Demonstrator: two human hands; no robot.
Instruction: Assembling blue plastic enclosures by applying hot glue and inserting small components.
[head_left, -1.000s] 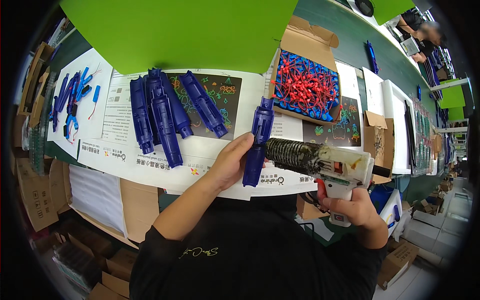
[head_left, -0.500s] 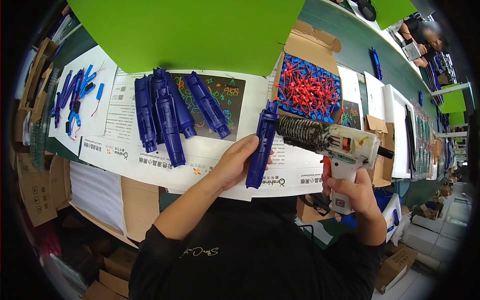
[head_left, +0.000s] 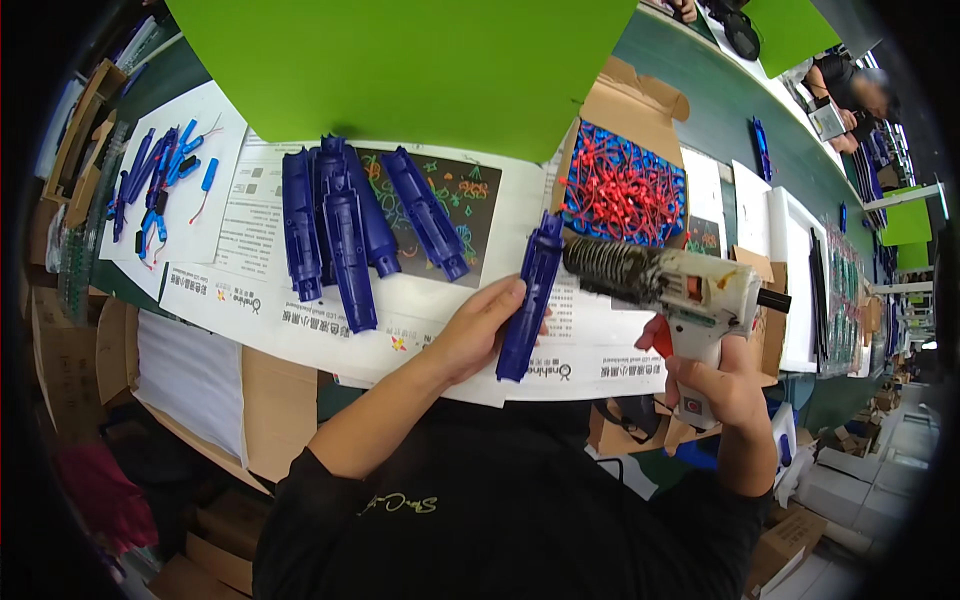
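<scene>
My left hand (head_left: 487, 328) grips a dark blue plastic half-shell (head_left: 530, 300) by its side, its hollow face up and its long axis slanting. In my right hand (head_left: 722, 385) is a white hot glue gun (head_left: 705, 290), held by its handle with fingers at the red trigger. Its front is wrapped in a dark, dirty coil. The nozzle end points left, at the upper part of the half-shell; whether it touches, I cannot tell. Left of my hands, several more blue half-shells (head_left: 348, 262) lie in a cluster, with one half-shell (head_left: 427, 212) slightly apart.
An open cardboard box (head_left: 625, 185) of blue battery packs with red leads stands beyond the glue gun. Battery packs and blue parts (head_left: 160, 185) lie on white paper at far left. A green panel (head_left: 400, 70) rises at the back. Another person (head_left: 850, 95) sits at upper right.
The whole view has shifted slightly. The half-shell in my left hand leans a little more to the right at its top. Both hands keep their holds.
</scene>
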